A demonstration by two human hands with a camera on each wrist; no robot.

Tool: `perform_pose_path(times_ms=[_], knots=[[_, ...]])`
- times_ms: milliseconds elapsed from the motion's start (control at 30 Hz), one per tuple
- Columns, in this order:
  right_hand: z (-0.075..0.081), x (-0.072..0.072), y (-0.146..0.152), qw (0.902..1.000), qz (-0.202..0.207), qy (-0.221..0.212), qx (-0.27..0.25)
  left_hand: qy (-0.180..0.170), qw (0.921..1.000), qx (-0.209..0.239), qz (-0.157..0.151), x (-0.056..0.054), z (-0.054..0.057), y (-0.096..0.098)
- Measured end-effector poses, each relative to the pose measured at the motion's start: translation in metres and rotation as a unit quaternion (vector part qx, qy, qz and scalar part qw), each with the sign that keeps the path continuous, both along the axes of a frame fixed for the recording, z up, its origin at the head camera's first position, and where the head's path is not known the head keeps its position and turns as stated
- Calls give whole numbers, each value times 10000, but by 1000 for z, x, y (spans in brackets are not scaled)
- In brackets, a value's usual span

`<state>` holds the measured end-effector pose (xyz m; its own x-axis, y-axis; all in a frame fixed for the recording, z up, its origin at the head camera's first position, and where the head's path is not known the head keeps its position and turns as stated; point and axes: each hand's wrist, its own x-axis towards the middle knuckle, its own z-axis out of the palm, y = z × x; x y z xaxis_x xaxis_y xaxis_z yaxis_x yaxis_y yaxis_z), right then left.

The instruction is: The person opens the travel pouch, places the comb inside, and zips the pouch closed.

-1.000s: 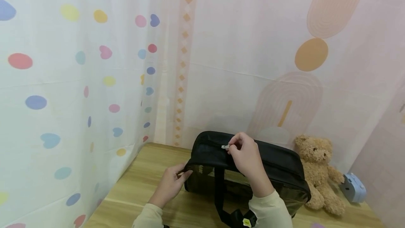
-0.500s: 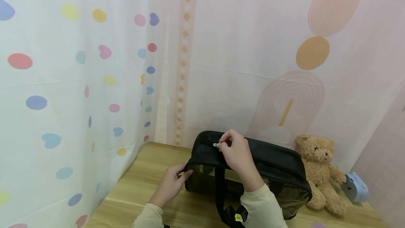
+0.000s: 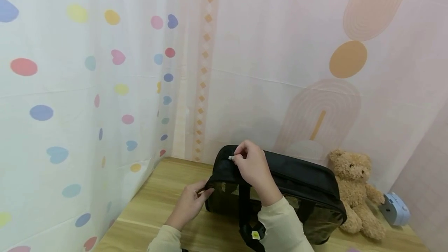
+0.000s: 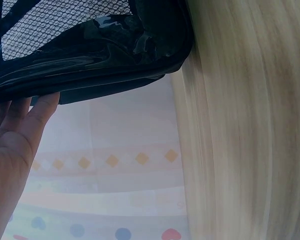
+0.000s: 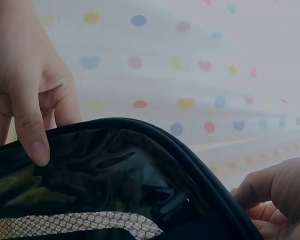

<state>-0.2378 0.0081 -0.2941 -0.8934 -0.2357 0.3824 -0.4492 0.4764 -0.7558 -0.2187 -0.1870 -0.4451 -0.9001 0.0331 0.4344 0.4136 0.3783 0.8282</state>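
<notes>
Head view, at the bottom edge: two pale sleeves (image 3: 284, 226) reach in, and a purple thing (image 3: 353, 250), mostly cut off by the frame, is too small to identify. Close by hangs a black strap (image 3: 244, 201) with a yellow tag (image 3: 256, 235), crossing the near side of the black bag (image 3: 308, 168), which sits on the wooden table (image 3: 140, 213). The left hand (image 3: 189, 205) pinches the bag's upper left corner edge, thumb on the near clear panel, fingers behind the rim, with only the fabric between. The right hand (image 3: 254, 166) reaches over the top, thumb and forefinger brought together on a silver zipper pull (image 3: 231, 158) near the left end; that hand and forearm cover part of the bag's top and near side. Both wrist views show patterned mesh (image 4: 65, 35) within the bag's glossy panel.

Farther right, a brown teddy bear (image 3: 353, 189) sits partly hidden by the bag's right end; whether they touch cannot be told. Just beside its paw stands a light-blue object (image 3: 397, 209). Beyond the table hang a dotted curtain (image 3: 70, 127) at left and a pinkish curtain (image 3: 259, 49) behind the bag.
</notes>
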Motion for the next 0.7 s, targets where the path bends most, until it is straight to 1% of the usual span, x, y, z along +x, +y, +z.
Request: perform_pose_path(times_ms=[233, 367, 533, 700], knots=[[-1, -4, -11, 9998, 21, 96, 155, 23, 10000, -10, 33, 0, -1, 1], [-1, -4, -14, 9997, -38, 190, 176, 96, 10000, -23, 1, -1, 0, 3], [-3, -4, -20, 9995, 23, 233, 207, 135, 9999, 12, -42, -2, -1, 4], [-4, -3, -27, 9977, 100, 229, 632, 140, 9999, 14, -74, -1, -2, 3]])
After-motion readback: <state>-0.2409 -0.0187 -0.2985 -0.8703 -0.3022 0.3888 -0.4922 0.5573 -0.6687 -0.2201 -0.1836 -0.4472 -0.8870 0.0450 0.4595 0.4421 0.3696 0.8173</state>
